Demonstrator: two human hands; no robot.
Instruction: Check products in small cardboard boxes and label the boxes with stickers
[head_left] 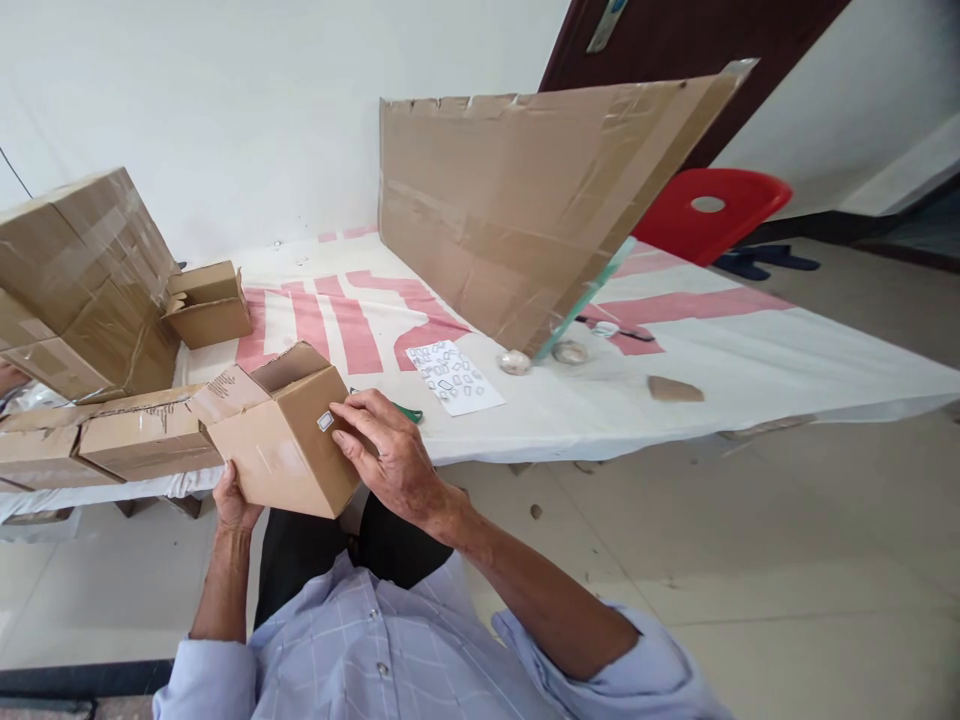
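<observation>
A small brown cardboard box (pixel 270 455) with raised top flaps is held tilted over the table's front edge. My left hand (pixel 236 497) grips it at the lower left corner, the thumb lying on the near face. On its right side sits a small white sticker (pixel 325 421) with a dark outline. My right hand (pixel 390 450) is beside that sticker, fingers apart, with the fingertips at the box's side. A white sheet of similar outlined stickers (pixel 456 378) lies on the table to the right. Part of a green object (pixel 409 413) shows behind my right hand.
Several boxes (pixel 142 440) line the front edge at left, below a taped carton stack (pixel 90 290). An open small box (pixel 208 305) stands behind. A large cardboard panel (pixel 510 200) leans upright. Tape rolls (pixel 514 362), a cardboard scrap (pixel 675 389) and a red chair (pixel 709 215) are right.
</observation>
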